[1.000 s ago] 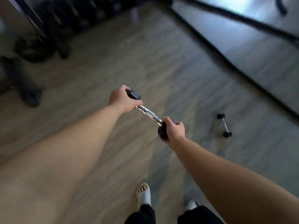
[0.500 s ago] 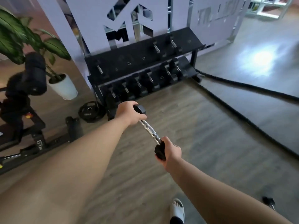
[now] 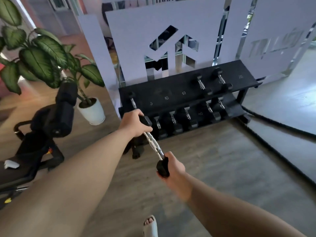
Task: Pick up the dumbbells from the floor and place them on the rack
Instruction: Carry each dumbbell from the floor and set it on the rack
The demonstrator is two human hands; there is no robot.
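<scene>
Dumbbell (image 3: 154,144) slanted between left hand (image 3: 135,123) and right hand (image 3: 174,168), each clasped round one end, before rack (image 3: 179,89).

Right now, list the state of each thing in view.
Held dumbbell: off the floor, gripped at both heads.
Left hand: closed on far head.
Right hand: closed on near head.
Rack: top shelf partly filled, marked slots bare.
Potted plant: upright.
</scene>
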